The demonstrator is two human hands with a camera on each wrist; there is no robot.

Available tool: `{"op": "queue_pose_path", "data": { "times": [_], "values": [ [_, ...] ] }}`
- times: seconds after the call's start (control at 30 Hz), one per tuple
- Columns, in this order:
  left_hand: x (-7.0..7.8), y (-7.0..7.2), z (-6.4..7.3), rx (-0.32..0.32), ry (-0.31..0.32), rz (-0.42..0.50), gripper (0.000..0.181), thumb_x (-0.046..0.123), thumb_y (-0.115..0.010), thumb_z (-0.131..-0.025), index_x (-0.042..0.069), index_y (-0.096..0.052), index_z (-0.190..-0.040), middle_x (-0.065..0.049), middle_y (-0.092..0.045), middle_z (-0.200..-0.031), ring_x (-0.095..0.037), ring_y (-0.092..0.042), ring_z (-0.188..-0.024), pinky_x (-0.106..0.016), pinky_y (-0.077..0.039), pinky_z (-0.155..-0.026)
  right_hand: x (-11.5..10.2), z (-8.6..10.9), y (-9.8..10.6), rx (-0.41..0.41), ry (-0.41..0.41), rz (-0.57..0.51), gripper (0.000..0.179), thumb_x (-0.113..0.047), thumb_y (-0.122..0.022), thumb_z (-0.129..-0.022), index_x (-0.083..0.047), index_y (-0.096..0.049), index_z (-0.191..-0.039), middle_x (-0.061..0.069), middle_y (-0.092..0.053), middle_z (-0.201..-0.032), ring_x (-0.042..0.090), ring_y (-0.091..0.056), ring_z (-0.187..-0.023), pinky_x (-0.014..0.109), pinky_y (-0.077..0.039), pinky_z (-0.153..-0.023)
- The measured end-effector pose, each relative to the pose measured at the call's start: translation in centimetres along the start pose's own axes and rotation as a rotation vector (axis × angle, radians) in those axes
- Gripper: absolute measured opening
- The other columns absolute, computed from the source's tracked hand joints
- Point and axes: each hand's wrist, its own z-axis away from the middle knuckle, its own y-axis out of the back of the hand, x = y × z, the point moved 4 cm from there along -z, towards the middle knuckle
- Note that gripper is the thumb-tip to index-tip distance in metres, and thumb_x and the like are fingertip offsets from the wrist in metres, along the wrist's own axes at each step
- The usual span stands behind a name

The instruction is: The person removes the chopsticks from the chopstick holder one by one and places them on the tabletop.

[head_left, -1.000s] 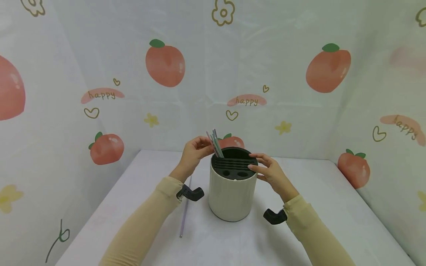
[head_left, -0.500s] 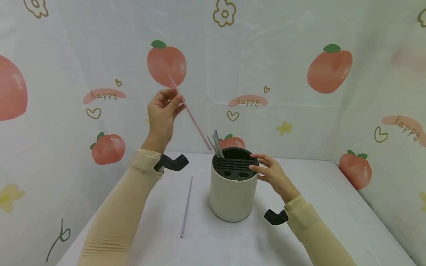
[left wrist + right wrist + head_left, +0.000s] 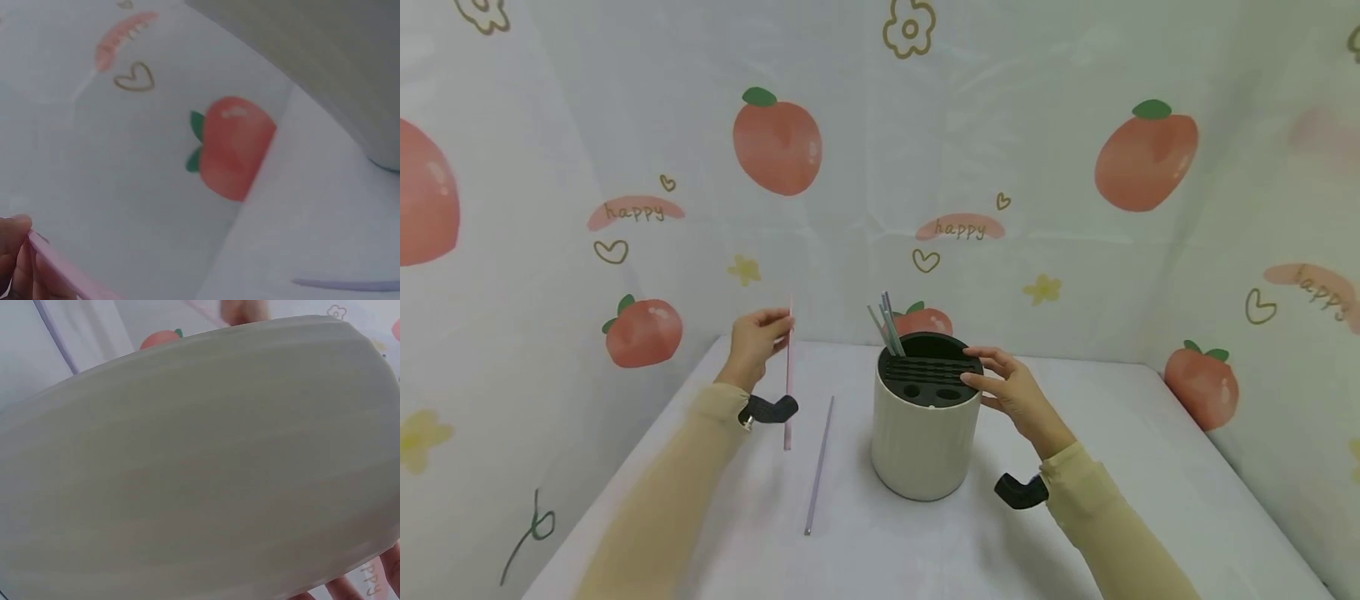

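Note:
In the head view my left hand (image 3: 758, 346) pinches a thin pink stick (image 3: 788, 375) between thumb and fingertips, left of the pen holder. The stick stands nearly upright, most of its length below the fingers. In the left wrist view, the fingers and pink stick (image 3: 65, 269) show at the lower left corner. The cream ribbed pen holder (image 3: 923, 454) has a black slotted insert (image 3: 928, 372) on top. My right hand (image 3: 1015, 400) holds its rim from the right, fingers bent over the edge. Several thin sticks (image 3: 889, 329) lean in the holder's back left.
A thin purple stick (image 3: 820, 467) lies on the white table (image 3: 880, 558) between the left hand and the holder. Behind stands a white cloth backdrop (image 3: 865, 150) printed with fruit. Black wrist mounts (image 3: 1021, 492) project inward from both sleeves.
My left hand has drawn the pink stick up out of the pen holder, then moved left and down, turning it from slanted to nearly upright. The right hand keeps its place.

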Motion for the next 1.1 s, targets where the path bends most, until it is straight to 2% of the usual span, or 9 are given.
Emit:
{"op": "queue_pose_path", "data": {
  "times": [0.07,0.2,0.3,0.4,0.57,0.73,0.9,1.1],
  "values": [
    [-2.8,0.3,0.1,-0.03,0.046,-0.082,0.033,0.005,-0.062,-0.094,-0.01,-0.056,-0.122,0.009,-0.062,-0.082,-0.003,-0.059,-0.076,-0.013,-0.052,-0.066,0.0,0.0,0.0,-0.002,0.001,-0.001,0.055,-0.019,-0.066,-0.092,-0.005,-0.043,-0.14,0.019,-0.033,-0.15,0.026,-0.051,-0.124,0.056,-0.039,-0.106],
    [-7.6,0.6,0.5,-0.058,0.132,-0.188,0.035,0.005,-0.063,-0.093,-0.012,-0.057,-0.123,0.002,-0.064,-0.087,-0.006,-0.058,-0.078,-0.014,-0.052,-0.065,0.1,0.0,0.0,-0.003,0.002,-0.005,0.055,-0.019,-0.066,-0.092,-0.005,-0.043,-0.14,0.019,-0.03,-0.152,0.034,-0.045,-0.131,0.056,-0.038,-0.107],
    [-10.2,0.6,1.0,-0.063,0.179,-0.234,0.032,0.004,-0.064,-0.092,-0.012,-0.059,-0.12,-0.005,-0.066,-0.091,-0.01,-0.059,-0.077,-0.015,-0.053,-0.064,0.1,0.0,0.1,-0.003,0.004,-0.007,0.055,-0.019,-0.066,-0.092,-0.005,-0.043,-0.14,0.019,-0.03,-0.153,0.035,-0.043,-0.132,0.056,-0.038,-0.107],
    [-12.1,0.5,1.3,-0.06,0.203,-0.286,0.029,0.002,-0.065,-0.09,-0.011,-0.062,-0.116,-0.008,-0.068,-0.091,-0.01,-0.059,-0.074,-0.017,-0.052,-0.062,0.0,0.0,0.1,-0.001,0.005,-0.004,0.055,-0.019,-0.066,-0.092,-0.005,-0.043,-0.14,0.02,-0.032,-0.151,0.032,-0.047,-0.129,0.056,-0.039,-0.106],
    [-14.1,0.5,1.5,-0.047,0.229,-0.373,0.023,0.0,-0.067,-0.087,-0.01,-0.066,-0.108,-0.007,-0.069,-0.085,-0.007,-0.058,-0.066,-0.017,-0.051,-0.058,0.1,0.0,0.0,-0.001,0.006,-0.007,0.054,-0.018,-0.066,-0.092,-0.004,-0.043,-0.139,0.02,-0.034,-0.15,0.024,-0.051,-0.123,0.056,-0.04,-0.106],
    [-15.2,0.6,1.6,-0.062,0.238,-0.406,0.022,-0.001,-0.069,-0.085,-0.011,-0.067,-0.104,-0.01,-0.069,-0.084,-0.006,-0.059,-0.063,-0.017,-0.053,-0.057,0.1,-0.1,-0.1,-0.002,0.005,-0.012,0.054,-0.018,-0.066,-0.092,-0.004,-0.043,-0.139,0.02,-0.033,-0.151,0.026,-0.051,-0.123,0.056,-0.04,-0.105],
    [-15.5,0.5,1.6,-0.067,0.197,-0.428,0.022,-0.002,-0.072,-0.08,-0.012,-0.068,-0.099,-0.012,-0.07,-0.083,-0.006,-0.059,-0.059,-0.018,-0.054,-0.057,0.2,-0.1,-0.1,-0.003,0.004,-0.005,0.054,-0.018,-0.066,-0.092,-0.005,-0.043,-0.139,0.019,-0.034,-0.15,0.025,-0.052,-0.123,0.056,-0.04,-0.105],
    [-15.5,0.2,1.4,-0.07,0.132,-0.544,0.019,0.0,-0.078,-0.073,-0.008,-0.072,-0.09,-0.004,-0.068,-0.069,-0.005,-0.057,-0.053,-0.017,-0.05,-0.053,0.1,-0.1,-0.1,-0.003,0.008,0.002,0.055,-0.019,-0.066,-0.092,-0.005,-0.043,-0.139,0.02,-0.037,-0.147,0.019,-0.055,-0.117,0.057,-0.039,-0.106]
  ]
}}
